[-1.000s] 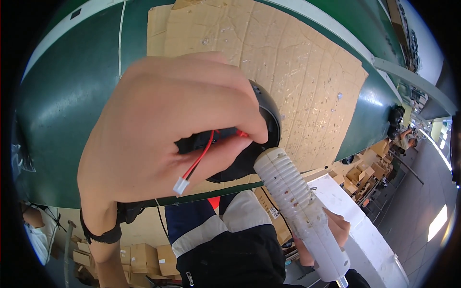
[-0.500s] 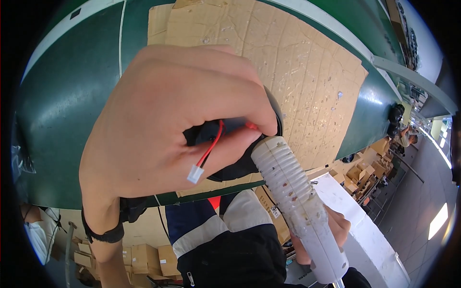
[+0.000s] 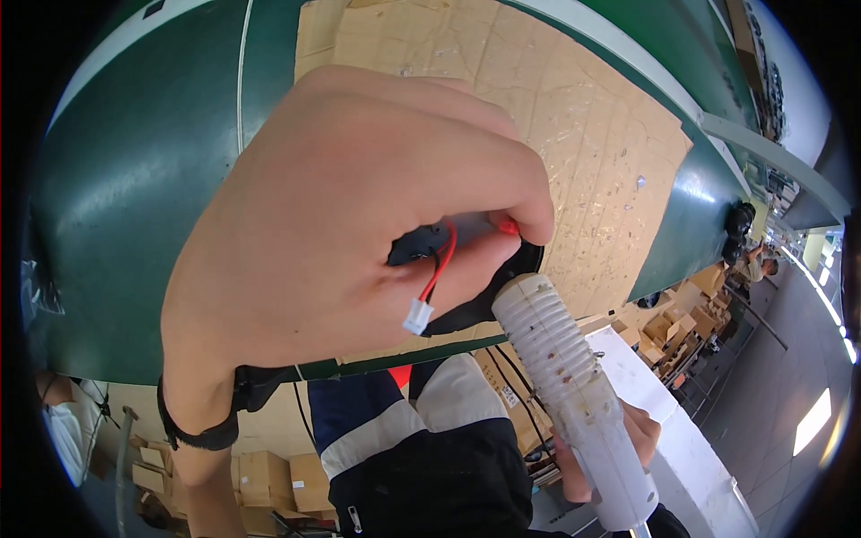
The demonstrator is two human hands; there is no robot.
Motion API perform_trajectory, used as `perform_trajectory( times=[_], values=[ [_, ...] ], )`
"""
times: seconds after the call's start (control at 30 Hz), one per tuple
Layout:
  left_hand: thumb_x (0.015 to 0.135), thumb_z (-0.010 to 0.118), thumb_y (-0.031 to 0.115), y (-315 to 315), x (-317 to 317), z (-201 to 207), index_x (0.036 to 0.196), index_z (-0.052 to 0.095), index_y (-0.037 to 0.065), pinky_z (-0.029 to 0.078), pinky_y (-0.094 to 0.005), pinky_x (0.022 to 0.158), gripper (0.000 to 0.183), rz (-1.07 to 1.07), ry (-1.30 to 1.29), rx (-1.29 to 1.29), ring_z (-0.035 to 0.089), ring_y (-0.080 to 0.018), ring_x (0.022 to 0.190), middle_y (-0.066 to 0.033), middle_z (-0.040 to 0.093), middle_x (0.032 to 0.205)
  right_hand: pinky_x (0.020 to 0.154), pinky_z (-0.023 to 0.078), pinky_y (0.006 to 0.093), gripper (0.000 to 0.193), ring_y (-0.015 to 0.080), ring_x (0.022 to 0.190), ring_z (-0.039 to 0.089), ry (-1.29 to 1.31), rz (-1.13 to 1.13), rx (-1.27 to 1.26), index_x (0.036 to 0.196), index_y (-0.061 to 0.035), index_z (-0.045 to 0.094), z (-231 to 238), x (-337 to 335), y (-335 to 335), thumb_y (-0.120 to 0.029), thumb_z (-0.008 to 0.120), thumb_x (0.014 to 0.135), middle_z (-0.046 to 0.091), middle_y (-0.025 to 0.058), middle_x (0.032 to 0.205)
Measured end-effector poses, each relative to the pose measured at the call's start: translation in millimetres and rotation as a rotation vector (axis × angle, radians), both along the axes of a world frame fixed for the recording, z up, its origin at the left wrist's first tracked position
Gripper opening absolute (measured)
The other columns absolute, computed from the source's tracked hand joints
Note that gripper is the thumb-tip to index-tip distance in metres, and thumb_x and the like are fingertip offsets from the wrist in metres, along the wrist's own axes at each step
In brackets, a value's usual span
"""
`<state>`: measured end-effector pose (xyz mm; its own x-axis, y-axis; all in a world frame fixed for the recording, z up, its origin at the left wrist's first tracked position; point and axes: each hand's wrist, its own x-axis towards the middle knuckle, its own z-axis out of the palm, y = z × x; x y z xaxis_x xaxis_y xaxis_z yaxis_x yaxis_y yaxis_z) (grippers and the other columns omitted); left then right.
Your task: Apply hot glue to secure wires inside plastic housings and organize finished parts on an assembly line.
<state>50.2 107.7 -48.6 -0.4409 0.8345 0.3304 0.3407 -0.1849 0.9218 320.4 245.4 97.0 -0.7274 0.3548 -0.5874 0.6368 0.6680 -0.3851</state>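
**Left hand [image 3: 359, 197] pinches, right hand [image 3: 641, 429] holds the tool close**

From where I stand, the left hand's thumb and forefinger are narrowed on a small red piece [image 3: 508, 226], the knuckles arched high. A pair of red and black wires [image 3: 447, 258] loops out of the palm, ending in a white connector [image 3: 417, 317] that lies against the thumb side. Below the fingers sits a black rounded part [image 3: 468, 314], mostly covered by the hand. The right hand, half hidden, is wrapped around a white ribbed tool [image 3: 574, 377], whose ribbed end points left and far, just beside the black part; I can't tell whether they touch.

My reading is that the step in hand is steadying the red piece over the black part with the tool at the ready. The next move seems to call for a firm pinch, fingertips clear of the tool's end, and the connector out of its path.

Farther out, a cardboard sheet [image 3: 610, 161] lies under the work on a green table [image 3: 134, 179]. Cartons [image 3: 668, 327] crowd the far right, where another person [image 3: 760, 265] is just visible.
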Motion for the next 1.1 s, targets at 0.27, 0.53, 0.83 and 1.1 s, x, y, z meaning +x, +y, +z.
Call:
perform_trajectory(
  times=[0.27,0.53,0.83,1.1],
  values=[
    [0.062,0.073,-0.01,-11,3,15,0.083,0.072,0.004,0.045,-0.0262,0.056,0.025,0.015,-0.045,-0.141,0.061,-0.019,0.069,-0.0073,0.069,0.079,0.087,0.043,0.0386,0.037,0.0256,0.099,0.06,-0.116,0.246,0.382,0.099,-0.0101,0.073,9,9,1,-0.02,0.084,0.064,0.07,0.0068,0.105],
    [0.054,0.076,0.006,-38,40,10,0.074,0.07,0.006,0.042,-0.0286,0.054,0.021,0.036,0.032,-0.024,0.055,-0.0204,0.067,-0.0038,0.067,0.079,0.079,0.051,0.0374,0.037,0.0267,0.082,0.069,-0.01,0.068,0.146,0.095,-0.0081,0.074,1,-25,6,-0.015,0.077,0.058,0.073,0.0069,0.091],
    [0.054,0.077,0.004,-44,37,10,0.074,0.069,0.006,0.042,-0.0293,0.055,0.022,0.068,0.102,-0.009,0.055,-0.0212,0.065,-0.0041,0.067,0.079,0.064,0.054,0.0338,0.034,0.0278,0.062,0.068,-0.021,0.082,0.167,0.091,-0.0031,0.072,9,-25,9,-0.016,0.073,0.06,0.07,0.0083,0.074],
    [0.066,0.075,-0.012,-23,16,2,0.083,0.067,0.005,0.043,-0.0255,0.062,0.025,0.197,0.059,-0.083,0.059,-0.0185,0.068,-0.0074,0.068,0.081,0.06,0.054,0.0335,0.037,0.0238,0.058,0.066,0.16,0.155,0.154,0.094,-0.0017,0.072,-6,-12,3,-0.021,0.076,0.063,0.068,0.0074,0.072]
  ],
)
